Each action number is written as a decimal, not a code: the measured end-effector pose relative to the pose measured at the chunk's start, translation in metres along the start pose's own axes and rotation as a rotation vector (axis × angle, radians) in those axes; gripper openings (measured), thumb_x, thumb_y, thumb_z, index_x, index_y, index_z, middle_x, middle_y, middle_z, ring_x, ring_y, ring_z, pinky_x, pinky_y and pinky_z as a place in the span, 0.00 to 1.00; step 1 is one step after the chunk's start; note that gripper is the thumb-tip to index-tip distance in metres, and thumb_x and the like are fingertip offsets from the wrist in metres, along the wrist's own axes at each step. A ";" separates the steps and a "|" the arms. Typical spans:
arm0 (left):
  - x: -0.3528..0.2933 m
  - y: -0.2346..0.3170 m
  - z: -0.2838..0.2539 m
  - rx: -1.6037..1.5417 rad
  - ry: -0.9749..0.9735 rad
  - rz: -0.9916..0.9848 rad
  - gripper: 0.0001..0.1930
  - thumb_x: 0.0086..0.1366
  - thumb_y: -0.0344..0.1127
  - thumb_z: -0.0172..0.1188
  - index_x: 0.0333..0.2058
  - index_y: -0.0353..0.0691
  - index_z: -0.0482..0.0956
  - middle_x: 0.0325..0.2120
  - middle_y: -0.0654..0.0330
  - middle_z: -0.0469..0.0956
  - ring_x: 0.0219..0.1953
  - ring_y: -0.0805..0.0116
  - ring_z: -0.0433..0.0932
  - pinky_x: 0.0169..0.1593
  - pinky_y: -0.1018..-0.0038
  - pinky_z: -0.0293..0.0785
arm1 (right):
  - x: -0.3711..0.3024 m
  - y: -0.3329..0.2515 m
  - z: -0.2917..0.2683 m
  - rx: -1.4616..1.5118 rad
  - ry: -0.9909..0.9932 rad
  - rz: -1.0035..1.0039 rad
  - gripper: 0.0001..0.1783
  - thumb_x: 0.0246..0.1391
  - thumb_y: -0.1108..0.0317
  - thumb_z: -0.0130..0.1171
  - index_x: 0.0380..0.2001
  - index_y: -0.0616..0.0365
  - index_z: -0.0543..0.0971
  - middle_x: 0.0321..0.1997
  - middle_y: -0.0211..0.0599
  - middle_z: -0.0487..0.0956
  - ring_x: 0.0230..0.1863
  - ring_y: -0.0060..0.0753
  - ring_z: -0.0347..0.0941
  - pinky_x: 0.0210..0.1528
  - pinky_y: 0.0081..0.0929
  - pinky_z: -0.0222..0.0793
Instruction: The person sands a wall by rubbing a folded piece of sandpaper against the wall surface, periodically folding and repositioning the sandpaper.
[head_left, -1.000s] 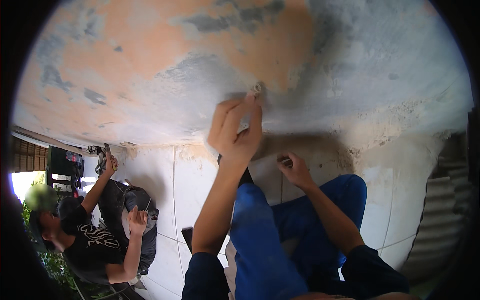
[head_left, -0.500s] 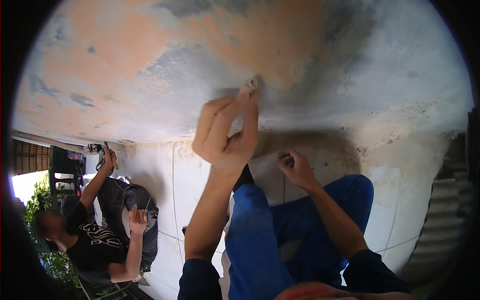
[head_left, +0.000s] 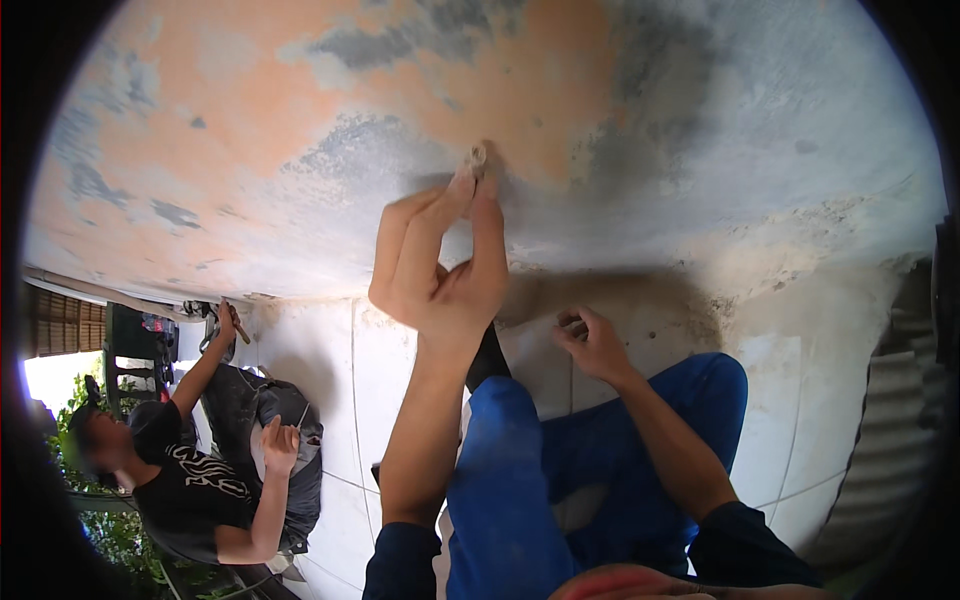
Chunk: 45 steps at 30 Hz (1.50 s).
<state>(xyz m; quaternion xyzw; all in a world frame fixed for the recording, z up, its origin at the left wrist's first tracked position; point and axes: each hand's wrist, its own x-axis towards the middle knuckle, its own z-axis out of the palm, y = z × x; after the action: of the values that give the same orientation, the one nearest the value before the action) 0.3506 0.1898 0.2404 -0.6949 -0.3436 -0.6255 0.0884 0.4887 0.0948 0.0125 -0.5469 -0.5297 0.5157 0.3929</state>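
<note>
Raised in front of the patchy wall (head_left: 560, 90), my left hand (head_left: 440, 260) pinches a small, pale, crumpled piece (head_left: 479, 155) between thumb and fingertips. The piece is roundish and beige; its exact kind is too small to tell. It is close to the wall where orange paint meets grey plaster, but whether it touches I cannot tell. My right hand (head_left: 594, 345) hovers low over the tiles, in front of my bent knee. Its fingers are loosely curled, with a gap to the thumb and nothing visible in them.
White floor tiles (head_left: 335, 420) meet the wall along a stained, crumbling lower edge (head_left: 780, 240). At the left a co-worker in a black shirt (head_left: 190, 485) sits by the wall, one hand raised to it with a tool (head_left: 240, 325). Corrugated sheet (head_left: 880, 430) stands at the right.
My left hand has shifted slightly left and up along the wall, still pinching the small piece. My right hand has hardly moved. The co-worker's head and raised hand have moved a little.
</note>
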 end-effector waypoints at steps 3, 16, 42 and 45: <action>-0.001 -0.004 0.008 -0.003 0.032 -0.013 0.13 0.49 0.15 0.73 0.34 0.35 0.85 0.29 0.57 0.81 0.27 0.69 0.80 0.30 0.78 0.75 | 0.001 -0.003 0.002 -0.013 -0.004 -0.002 0.24 0.58 0.58 0.67 0.46 0.69 0.79 0.44 0.48 0.83 0.35 0.38 0.83 0.38 0.34 0.77; 0.017 0.000 -0.005 0.018 -0.108 0.135 0.11 0.53 0.15 0.70 0.35 0.36 0.86 0.27 0.57 0.80 0.27 0.66 0.79 0.32 0.76 0.76 | 0.002 0.000 0.007 -0.052 0.023 -0.009 0.24 0.57 0.56 0.67 0.45 0.69 0.79 0.44 0.52 0.83 0.37 0.44 0.83 0.41 0.38 0.77; 0.094 0.128 -0.142 -0.702 -1.070 -0.654 0.08 0.68 0.28 0.66 0.45 0.34 0.84 0.37 0.61 0.86 0.38 0.76 0.80 0.42 0.76 0.77 | -0.145 -0.250 -0.032 0.674 -0.025 -0.519 0.12 0.67 0.68 0.61 0.50 0.62 0.81 0.39 0.32 0.83 0.39 0.20 0.77 0.44 0.22 0.73; 0.096 0.134 -0.141 -0.720 -1.098 -0.676 0.09 0.69 0.29 0.65 0.45 0.34 0.84 0.37 0.62 0.85 0.39 0.76 0.80 0.42 0.76 0.76 | -0.161 -0.267 -0.033 0.678 0.066 -0.483 0.11 0.66 0.69 0.62 0.48 0.62 0.81 0.36 0.30 0.82 0.37 0.18 0.76 0.40 0.20 0.72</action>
<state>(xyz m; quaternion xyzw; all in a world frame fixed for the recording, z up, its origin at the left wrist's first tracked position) 0.3140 0.0471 0.3998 -0.7500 -0.3072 -0.2547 -0.5275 0.4895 -0.0252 0.3023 -0.2629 -0.4301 0.5363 0.6769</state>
